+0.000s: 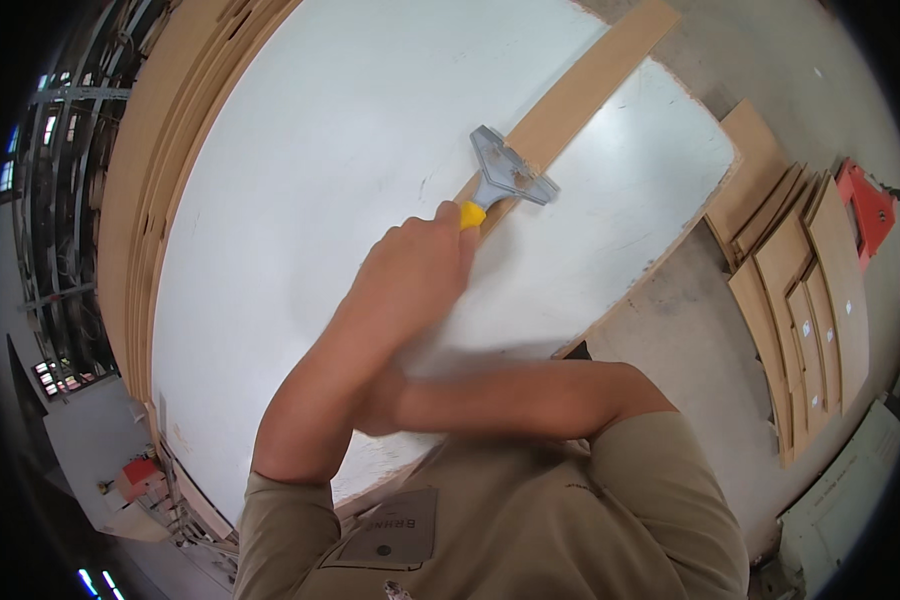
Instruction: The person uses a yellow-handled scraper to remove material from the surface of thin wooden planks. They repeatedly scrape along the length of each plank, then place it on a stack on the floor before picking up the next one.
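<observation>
Grasping a scraper (pixel 489 188) in the left hand (pixel 415 265), clenched round the yellow handle, off the middle of the view toward one o'clock. Holding the grey head crosswise over a narrow wooden strip (pixel 590 90), with brown crumbs (pixel 523 160) caught around the metal. Working above a broad white board (pixel 320 150), with the strip laid on top, running between one and two o'clock and out past the chipped edge. Crossing the right forearm (pixel 510 400) toward nine o'clock, up against the left forearm (pixel 335 370), with the right hand (pixel 375 405) blurred and partly hidden there. Cannot tell that hand's grip. Wearing an olive shirt (pixel 530 520). With stacked boards (pixel 145 200) at ten o'clock, along the white board, and a dark rack (pixel 65 200) beyond; with brown panels (pixel 835 270) leaning together at three o'clock, just beside a red object (pixel 865 215).
</observation>
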Action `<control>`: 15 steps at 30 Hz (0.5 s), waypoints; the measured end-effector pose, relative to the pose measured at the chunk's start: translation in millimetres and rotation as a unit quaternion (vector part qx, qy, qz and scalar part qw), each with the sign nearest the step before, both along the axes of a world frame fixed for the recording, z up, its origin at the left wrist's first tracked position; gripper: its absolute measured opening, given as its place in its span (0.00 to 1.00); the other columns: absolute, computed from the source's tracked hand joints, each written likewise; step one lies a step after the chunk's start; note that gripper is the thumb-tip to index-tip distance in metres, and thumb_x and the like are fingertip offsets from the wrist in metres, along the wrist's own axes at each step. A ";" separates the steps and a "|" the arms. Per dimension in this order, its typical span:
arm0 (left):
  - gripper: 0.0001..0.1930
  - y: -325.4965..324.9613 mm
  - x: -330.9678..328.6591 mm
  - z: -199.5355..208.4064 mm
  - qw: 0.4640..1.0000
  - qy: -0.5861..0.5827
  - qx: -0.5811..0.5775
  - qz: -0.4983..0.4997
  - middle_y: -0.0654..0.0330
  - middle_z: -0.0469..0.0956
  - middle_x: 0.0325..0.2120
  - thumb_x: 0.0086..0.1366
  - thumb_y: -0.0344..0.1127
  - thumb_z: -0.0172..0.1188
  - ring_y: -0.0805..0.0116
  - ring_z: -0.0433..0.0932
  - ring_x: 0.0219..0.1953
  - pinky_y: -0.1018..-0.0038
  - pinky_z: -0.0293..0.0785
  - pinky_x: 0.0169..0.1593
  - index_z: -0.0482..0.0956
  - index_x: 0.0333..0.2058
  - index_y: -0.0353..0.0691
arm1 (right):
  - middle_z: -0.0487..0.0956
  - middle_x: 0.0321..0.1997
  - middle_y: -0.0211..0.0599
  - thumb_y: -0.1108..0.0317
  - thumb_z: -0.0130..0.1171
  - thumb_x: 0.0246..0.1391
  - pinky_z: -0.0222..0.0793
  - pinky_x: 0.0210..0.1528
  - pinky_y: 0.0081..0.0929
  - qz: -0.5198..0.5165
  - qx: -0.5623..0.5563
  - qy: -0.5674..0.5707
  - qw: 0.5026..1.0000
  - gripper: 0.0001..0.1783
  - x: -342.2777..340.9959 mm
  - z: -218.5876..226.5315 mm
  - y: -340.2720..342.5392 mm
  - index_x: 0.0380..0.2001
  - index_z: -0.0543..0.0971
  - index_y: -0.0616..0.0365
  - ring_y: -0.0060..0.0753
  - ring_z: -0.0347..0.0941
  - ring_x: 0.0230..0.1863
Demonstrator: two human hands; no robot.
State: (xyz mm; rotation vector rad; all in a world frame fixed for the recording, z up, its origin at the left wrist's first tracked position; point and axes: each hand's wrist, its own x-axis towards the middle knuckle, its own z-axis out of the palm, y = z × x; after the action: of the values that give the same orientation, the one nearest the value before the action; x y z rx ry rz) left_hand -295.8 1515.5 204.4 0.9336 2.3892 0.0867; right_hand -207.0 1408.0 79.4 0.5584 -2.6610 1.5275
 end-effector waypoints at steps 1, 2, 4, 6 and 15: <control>0.17 12.9 -0.2 0.9 1.000 0.006 -0.004 0.006 0.41 0.79 0.22 0.75 0.43 0.48 0.39 0.79 0.28 0.49 0.74 0.33 0.72 0.41 0.31 | 0.80 0.55 0.44 0.57 0.58 0.60 0.61 0.67 0.47 -0.029 -0.031 -0.012 0.999 0.22 -6.7 -6.9 12.8 0.50 0.81 0.60 0.51 0.71 0.62; 0.17 22.7 0.2 2.4 1.000 0.005 -0.014 0.008 0.41 0.79 0.22 0.75 0.43 0.48 0.39 0.80 0.28 0.49 0.74 0.33 0.72 0.41 0.31 | 0.81 0.53 0.43 0.57 0.58 0.60 0.62 0.66 0.47 -0.058 -0.063 -0.024 0.996 0.21 -13.1 -13.3 25.4 0.50 0.81 0.61 0.52 0.72 0.61; 0.17 36.1 -4.3 5.6 1.000 0.003 -0.027 0.015 0.40 0.79 0.23 0.75 0.43 0.48 0.38 0.80 0.28 0.50 0.74 0.33 0.72 0.40 0.31 | 0.83 0.51 0.42 0.59 0.58 0.60 0.62 0.66 0.46 -0.083 -0.131 -0.095 0.983 0.20 -26.4 -14.4 64.7 0.49 0.81 0.62 0.55 0.72 0.59; 0.17 50.5 -6.7 9.9 0.999 -0.006 -0.043 0.021 0.40 0.80 0.24 0.76 0.43 0.47 0.40 0.81 0.30 0.50 0.76 0.36 0.72 0.42 0.30 | 0.83 0.49 0.41 0.61 0.57 0.61 0.63 0.66 0.45 -0.074 -0.212 -0.213 0.951 0.19 -26.7 -13.2 108.2 0.49 0.80 0.63 0.58 0.72 0.58; 0.19 165.8 -26.8 -2.2 0.998 0.046 0.034 -0.023 0.38 0.80 0.25 0.75 0.43 0.47 0.37 0.80 0.29 0.50 0.75 0.35 0.74 0.38 0.30 | 0.78 0.60 0.29 0.49 0.48 0.67 0.61 0.63 0.37 0.022 0.240 0.048 0.969 0.23 -29.2 -3.0 122.2 0.52 0.83 0.49 0.36 0.71 0.60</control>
State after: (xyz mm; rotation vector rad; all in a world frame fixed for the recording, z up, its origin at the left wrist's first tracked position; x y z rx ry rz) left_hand -322.7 1681.4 202.3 1.0456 2.4612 0.1112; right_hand -236.2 1530.3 76.5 0.6879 -2.9562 0.8239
